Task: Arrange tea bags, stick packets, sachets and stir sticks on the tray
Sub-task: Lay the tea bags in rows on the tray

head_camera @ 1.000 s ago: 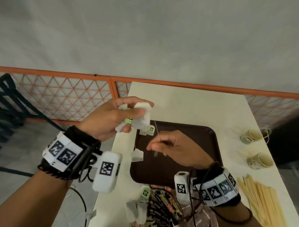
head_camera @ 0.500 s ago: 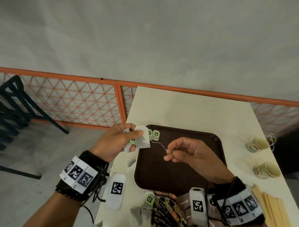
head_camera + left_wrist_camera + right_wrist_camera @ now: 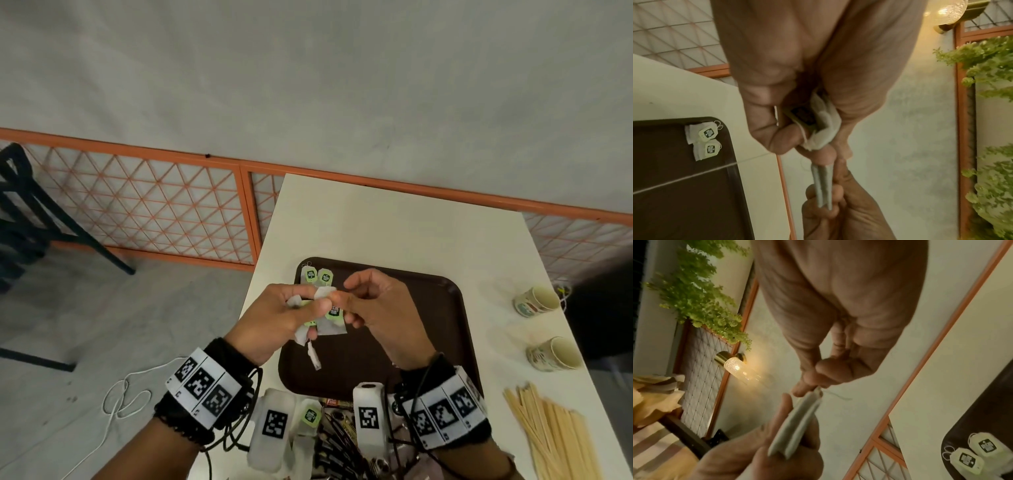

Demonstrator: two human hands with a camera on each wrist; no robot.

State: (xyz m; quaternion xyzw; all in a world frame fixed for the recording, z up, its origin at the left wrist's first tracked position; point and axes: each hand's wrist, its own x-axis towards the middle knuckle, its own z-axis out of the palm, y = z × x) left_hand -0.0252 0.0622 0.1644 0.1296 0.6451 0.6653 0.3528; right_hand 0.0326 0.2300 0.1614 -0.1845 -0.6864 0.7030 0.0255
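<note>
My left hand (image 3: 308,308) grips a bunch of white tea bags (image 3: 330,325) with green tags above the left part of the brown tray (image 3: 445,308). My right hand (image 3: 344,296) meets it and pinches the top edge of one tea bag (image 3: 797,423) from that bunch. In the left wrist view that tea bag (image 3: 822,183) stretches between both hands. Two tea bags (image 3: 318,275) lie side by side in the tray's far left corner. Wooden stir sticks (image 3: 555,438) lie on the table at the right. Dark stick packets (image 3: 337,448) sit at the near edge, partly hidden by my wrists.
Two paper cups (image 3: 536,301) (image 3: 555,353) lie on their sides right of the tray. A loose tea bag (image 3: 310,416) lies near the stick packets. An orange lattice railing (image 3: 154,205) runs behind the white table (image 3: 394,222); a dark chair (image 3: 20,219) stands far left.
My hands have come together low over the tray's left side. The right hand, which held a string out to the right, now pinches a tea bag at the left hand's bunch.
</note>
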